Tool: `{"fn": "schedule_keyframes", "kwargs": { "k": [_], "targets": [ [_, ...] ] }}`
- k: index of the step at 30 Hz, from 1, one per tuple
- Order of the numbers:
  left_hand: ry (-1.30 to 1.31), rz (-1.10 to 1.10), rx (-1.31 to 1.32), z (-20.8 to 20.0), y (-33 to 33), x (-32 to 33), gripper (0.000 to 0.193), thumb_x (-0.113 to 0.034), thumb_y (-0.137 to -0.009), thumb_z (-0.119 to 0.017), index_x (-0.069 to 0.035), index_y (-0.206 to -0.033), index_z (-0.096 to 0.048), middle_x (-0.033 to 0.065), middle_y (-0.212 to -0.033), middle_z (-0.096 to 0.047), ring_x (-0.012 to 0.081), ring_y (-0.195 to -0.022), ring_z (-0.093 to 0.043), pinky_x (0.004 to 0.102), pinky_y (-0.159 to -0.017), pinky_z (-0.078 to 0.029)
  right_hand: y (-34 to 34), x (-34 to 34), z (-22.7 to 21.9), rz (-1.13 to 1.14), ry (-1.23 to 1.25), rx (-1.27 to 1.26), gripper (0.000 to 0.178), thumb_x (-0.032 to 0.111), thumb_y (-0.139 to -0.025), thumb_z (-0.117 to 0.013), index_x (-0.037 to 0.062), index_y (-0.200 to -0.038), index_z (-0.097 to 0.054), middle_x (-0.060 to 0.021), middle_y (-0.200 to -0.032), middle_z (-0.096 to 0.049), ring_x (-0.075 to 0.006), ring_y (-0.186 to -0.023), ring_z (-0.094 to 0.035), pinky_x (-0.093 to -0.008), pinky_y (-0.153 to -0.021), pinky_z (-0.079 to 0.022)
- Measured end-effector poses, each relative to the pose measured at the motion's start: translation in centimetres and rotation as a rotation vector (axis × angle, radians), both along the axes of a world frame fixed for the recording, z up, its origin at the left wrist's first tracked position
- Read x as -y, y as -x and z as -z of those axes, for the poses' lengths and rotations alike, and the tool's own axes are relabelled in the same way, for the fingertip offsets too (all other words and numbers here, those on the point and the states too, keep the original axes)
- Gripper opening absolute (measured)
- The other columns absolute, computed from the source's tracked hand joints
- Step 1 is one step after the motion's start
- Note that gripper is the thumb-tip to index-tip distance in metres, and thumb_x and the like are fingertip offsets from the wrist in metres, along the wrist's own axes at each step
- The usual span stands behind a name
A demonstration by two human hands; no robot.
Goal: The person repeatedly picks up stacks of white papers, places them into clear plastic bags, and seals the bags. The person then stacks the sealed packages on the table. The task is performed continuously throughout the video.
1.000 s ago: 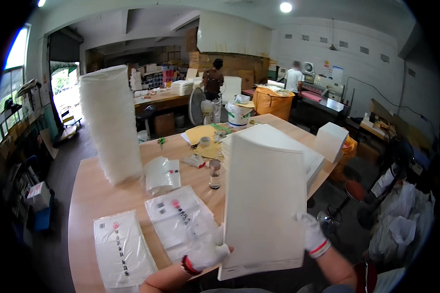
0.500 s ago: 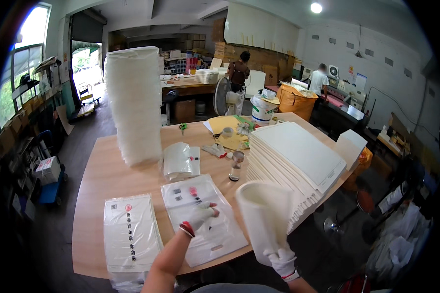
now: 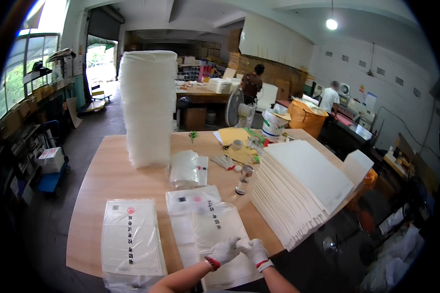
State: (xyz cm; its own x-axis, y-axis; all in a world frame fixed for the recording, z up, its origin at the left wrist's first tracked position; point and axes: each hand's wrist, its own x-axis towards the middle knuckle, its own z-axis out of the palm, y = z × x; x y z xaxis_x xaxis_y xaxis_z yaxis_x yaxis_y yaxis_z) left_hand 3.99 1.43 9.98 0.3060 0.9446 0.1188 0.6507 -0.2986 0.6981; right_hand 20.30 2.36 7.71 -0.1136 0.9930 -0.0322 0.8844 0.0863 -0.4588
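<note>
A clear plastic bag (image 3: pixel 181 229) with dark printing lies flat at the table's near side. A bundle of white paper sheets (image 3: pixel 230 273) is over its right half, with the bag's print showing across the bundle's far part, so it looks partly inside. My left hand (image 3: pixel 224 251), in a white glove, is closed over the bundle's right side. My right hand (image 3: pixel 253 251), also gloved, is closed right beside it, fingertips nearly touching. What the fingers pinch is hidden. To the left lies a stack of filled bags (image 3: pixel 132 239).
A tall pile of white translucent material (image 3: pixel 149 107) stands at the back left. Smaller plastic packets (image 3: pixel 188 168), a clear jar (image 3: pixel 244 179) and a glove (image 3: pixel 223 162) lie mid-table. A big paper stack (image 3: pixel 298 190) occupies the right. Two people work beyond the fan (image 3: pixel 235 108).
My right hand has brought the curled paper bundle left and down onto the bag, where it now lies flat. My left hand has moved right and nearer, meeting the right. The view has shifted slightly.
</note>
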Motion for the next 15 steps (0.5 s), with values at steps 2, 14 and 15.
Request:
{"fn": "schedule_keyframes", "kwargs": {
  "k": [2, 14, 15],
  "targets": [
    [-0.009, 0.022, -0.115, 4.8, 1.1, -0.1, 0.044, -0.019, -0.074, -0.055, -0.012, -0.117, -0.047, 0.0169, -0.099, -0.057, 0.0347, -0.085, -0.059, 0.0444, -0.07, -0.048, 0.8, -1.2, 3.3, 0.241, -0.32, 0.013, 0.049, 0.038, -0.078, -0.055, 0.0132, -0.117, -0.038, -0.0187, -0.1, -0.058, -0.0359, -0.086, -0.059, -0.0471, -0.073, -0.045],
    [0.295, -0.719, 0.445, 13.2, 12.3, 1.0, 0.011, -0.012, -0.084, -0.045, -0.003, -0.09, -0.047, 0.0134, -0.081, -0.055, 0.0272, -0.076, -0.058, 0.0398, -0.063, -0.045, -0.2, -4.1, 4.6, -0.194, 0.307, 0.184, 0.061, 0.03, -0.087, -0.04, 0.0147, -0.138, -0.01, -0.0216, -0.094, -0.061, -0.036, -0.08, -0.06, -0.0503, -0.067, -0.044],
    [0.232, -0.706, 0.297, 11.9, 11.7, 2.4, 0.012, -0.014, -0.083, -0.047, -0.004, -0.089, -0.047, 0.0148, -0.083, -0.055, 0.0298, -0.076, -0.057, 0.0412, -0.063, -0.045, -1.2, -3.0, 5.9, -0.253, 0.311, 0.165, 0.063, 0.031, -0.087, -0.04, 0.014, -0.138, -0.008, -0.0218, -0.094, -0.061, -0.0355, -0.078, -0.06, -0.0503, -0.065, -0.044]
  ]
}}
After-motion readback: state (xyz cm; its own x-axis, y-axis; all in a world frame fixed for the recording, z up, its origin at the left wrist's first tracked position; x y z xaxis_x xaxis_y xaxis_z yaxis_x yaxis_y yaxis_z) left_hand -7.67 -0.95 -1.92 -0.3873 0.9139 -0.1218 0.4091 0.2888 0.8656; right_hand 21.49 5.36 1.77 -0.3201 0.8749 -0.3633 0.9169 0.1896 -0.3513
